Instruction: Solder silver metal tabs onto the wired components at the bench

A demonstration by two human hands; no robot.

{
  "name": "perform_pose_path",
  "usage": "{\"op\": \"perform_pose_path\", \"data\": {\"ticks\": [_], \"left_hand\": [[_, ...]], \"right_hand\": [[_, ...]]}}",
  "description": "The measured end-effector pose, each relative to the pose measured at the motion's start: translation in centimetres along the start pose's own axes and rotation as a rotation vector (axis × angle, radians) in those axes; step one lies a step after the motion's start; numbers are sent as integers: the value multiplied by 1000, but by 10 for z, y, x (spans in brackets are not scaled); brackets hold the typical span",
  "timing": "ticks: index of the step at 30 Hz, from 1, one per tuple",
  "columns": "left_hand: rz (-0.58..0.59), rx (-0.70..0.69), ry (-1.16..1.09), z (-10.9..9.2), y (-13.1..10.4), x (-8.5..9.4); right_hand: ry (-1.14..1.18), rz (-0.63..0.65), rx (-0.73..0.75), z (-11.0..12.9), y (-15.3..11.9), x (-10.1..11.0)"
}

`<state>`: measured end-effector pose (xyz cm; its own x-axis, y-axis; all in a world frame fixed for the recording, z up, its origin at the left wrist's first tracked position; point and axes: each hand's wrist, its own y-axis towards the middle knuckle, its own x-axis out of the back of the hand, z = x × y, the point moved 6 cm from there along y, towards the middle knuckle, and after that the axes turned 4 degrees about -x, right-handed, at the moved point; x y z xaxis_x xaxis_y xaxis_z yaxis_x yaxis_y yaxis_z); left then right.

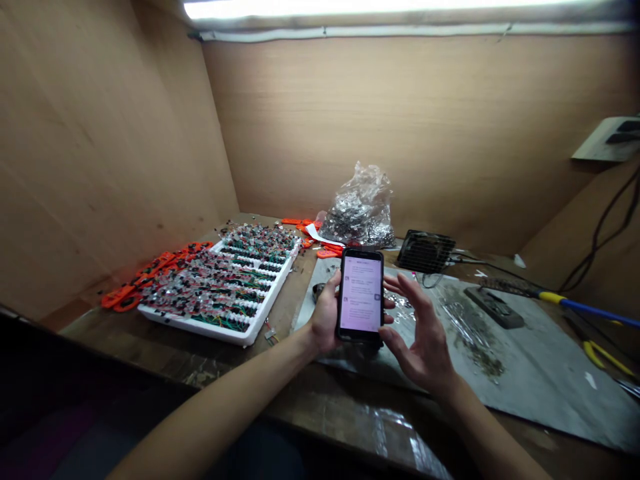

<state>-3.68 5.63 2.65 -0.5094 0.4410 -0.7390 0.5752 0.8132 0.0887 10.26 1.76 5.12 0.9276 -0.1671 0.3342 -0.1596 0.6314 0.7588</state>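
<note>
A black smartphone (361, 295) with a lit screen of text lines stands upright in front of me, above the near edge of the grey mat. My left hand (327, 313) is wrapped round its left side and back, the thumb along the edge. To the right of the phone, my right hand (420, 337) has its fingers spread, with the thumb close to the lower right corner of the screen. Whether that thumb touches the phone I cannot tell. Fingertips of the left hand show past the phone's right edge.
On the left, a white foam tray (250, 333) holds many wired parts, beside orange plastic pieces (123, 297). Behind the phone stands a clear bag (363, 207) of metallic parts. A small black fan (427, 250), a dark stand (494, 307) and a blue-yellow soldering iron (575, 303) lie to the right.
</note>
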Motion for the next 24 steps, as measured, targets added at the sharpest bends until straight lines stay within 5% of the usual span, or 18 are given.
{"op": "perform_pose_path", "data": {"ticks": [24], "left_hand": [[-25, 1, -41, 0, -1, 0]], "right_hand": [[2, -1, -5, 0, 1, 0]]}}
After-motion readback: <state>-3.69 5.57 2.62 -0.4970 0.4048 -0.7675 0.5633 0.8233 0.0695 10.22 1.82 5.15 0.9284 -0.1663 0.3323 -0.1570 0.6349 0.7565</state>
